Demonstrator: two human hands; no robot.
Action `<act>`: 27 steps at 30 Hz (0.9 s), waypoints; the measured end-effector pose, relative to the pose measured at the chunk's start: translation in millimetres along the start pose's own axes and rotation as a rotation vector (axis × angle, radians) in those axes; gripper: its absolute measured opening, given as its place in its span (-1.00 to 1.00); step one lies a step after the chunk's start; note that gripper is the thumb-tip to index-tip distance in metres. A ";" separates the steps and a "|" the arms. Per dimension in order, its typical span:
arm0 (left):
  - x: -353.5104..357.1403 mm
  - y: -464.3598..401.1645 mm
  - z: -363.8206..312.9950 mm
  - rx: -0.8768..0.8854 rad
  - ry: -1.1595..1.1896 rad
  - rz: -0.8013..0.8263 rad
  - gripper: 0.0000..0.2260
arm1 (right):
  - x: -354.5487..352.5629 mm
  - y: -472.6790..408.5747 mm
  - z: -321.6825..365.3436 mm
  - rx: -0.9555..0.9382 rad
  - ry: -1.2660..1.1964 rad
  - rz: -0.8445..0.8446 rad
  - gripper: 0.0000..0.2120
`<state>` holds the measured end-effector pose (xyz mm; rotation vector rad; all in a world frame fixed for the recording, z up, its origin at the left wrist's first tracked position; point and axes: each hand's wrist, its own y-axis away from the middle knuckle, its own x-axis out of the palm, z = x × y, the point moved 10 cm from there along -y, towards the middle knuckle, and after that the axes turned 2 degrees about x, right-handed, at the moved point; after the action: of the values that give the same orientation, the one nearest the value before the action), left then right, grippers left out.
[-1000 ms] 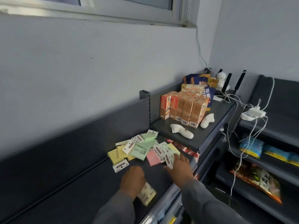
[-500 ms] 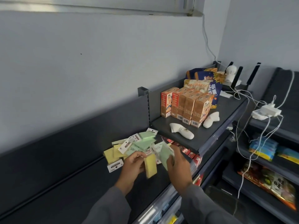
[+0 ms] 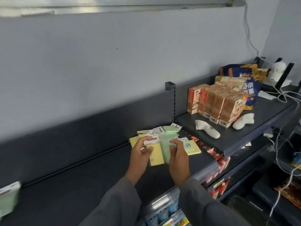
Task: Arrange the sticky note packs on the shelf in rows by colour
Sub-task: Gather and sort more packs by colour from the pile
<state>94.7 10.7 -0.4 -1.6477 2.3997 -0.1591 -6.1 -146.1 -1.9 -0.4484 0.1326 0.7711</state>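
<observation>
**Both hands hold sticky note packs over the dark shelf**

We hold a yellow sticky note pack (image 3: 156,154) in our left hand (image 3: 141,153); the thumb and curled fingers pinch its white header card at the top, and the yellow pad hangs below the grip, tilted toward us. Our right hand (image 3: 178,154) grips a green sticky note pack (image 3: 165,148) just to the right of the yellow one, fingers curled over its upper edge. The two packs touch or overlap between the hands; we cannot tell which lies in front.

Just behind both grips, a loose pile of sticky note packs (image 3: 164,132) lies on the dark shelf (image 3: 91,181), green ones on top with white header cards showing and yellow edges to the left. Right of the right-hand grip, another yellow pack (image 3: 194,148) lies flat on the shelf, partly hidden by the hand. Far to the left of the grips, at the frame edge, a blurred green pack (image 3: 9,199) sits on the same shelf.

Farther right and behind the grips, a raised shelf section (image 3: 241,132) carries a block of orange cartons (image 3: 216,106), snack bags (image 3: 241,82) behind them, and two white handheld devices (image 3: 208,131) in front. White cables (image 3: 283,97) trail off the right end.
</observation>
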 end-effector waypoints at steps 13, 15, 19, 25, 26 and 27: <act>-243.3 66.2 -12.9 0.039 -0.406 -0.202 -0.42 | 220.4 74.4 114.6 -0.034 -0.069 0.301 -0.76; -289.9 88.1 -11.0 0.048 -0.437 -0.248 -0.41 | 253.4 100.3 136.2 -0.037 -0.083 0.341 -0.78; -383.5 135.2 -9.6 0.017 -0.463 -0.322 -0.42 | 315.2 160.5 180.7 -0.067 -0.097 0.379 -0.82; -515.2 204.1 7.4 -0.039 -0.457 -0.320 -0.41 | 400.3 253.6 236.8 -0.075 -0.101 0.420 -0.86; -533.1 215.3 11.6 -0.049 -0.438 -0.318 -0.41 | 411.5 265.5 242.8 -0.069 -0.100 0.419 -0.86; -549.0 226.4 15.9 -0.067 -0.423 -0.320 -0.41 | 421.2 276.0 247.4 -0.061 -0.102 0.416 -0.86</act>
<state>82.1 604.6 3.4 -1.8647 1.8440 0.2023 90.5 406.4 9.2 -0.4437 0.1081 1.2075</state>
